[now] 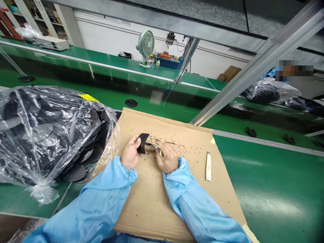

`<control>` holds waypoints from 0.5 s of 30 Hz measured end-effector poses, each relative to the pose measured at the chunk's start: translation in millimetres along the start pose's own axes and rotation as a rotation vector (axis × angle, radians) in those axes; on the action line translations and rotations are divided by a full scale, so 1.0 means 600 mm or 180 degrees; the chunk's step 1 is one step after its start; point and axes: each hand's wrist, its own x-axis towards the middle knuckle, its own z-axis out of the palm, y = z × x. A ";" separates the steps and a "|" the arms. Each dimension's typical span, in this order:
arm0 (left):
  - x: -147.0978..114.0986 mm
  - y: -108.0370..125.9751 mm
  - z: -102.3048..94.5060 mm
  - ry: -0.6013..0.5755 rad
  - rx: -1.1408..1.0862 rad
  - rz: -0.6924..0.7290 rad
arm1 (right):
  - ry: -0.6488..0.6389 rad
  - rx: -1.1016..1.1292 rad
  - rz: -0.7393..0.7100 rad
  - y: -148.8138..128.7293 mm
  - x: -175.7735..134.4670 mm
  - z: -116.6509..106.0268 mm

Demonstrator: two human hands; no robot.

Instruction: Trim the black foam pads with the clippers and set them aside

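Observation:
My left hand (131, 153) is closed around a curved black part (143, 143), holding it tilted above a cardboard sheet (152, 202). In my right hand (167, 158) is a small tool (158, 148) with a shiny, yellowish body. Its thin dark tip points left at the black part; whether the two touch, I cannot tell. My fingers cover most of the tool. Many small black specks lie scattered on the cardboard around both hands. To the right, a flat off-white strip-shaped object (208, 167) with handwriting on it rests on the cardboard.
A large clear plastic bag (45, 135) full of flat black pieces stands at the left. Behind the cardboard, a dark round piece (131, 102) lies on the green surface. A metal post (227, 81) slants up at the right. A fan (146, 45) stands on the far bench.

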 end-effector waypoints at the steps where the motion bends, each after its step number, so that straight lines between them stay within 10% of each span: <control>1: 0.000 0.000 0.000 0.0007 0.0008 0.0001 | 0.0008 -0.0001 -0.0025 0.000 0.000 0.000; 15: -0.003 0.001 0.004 0.0053 0.0062 0.0028 | -0.0229 -0.0314 0.0013 -0.001 0.001 -0.004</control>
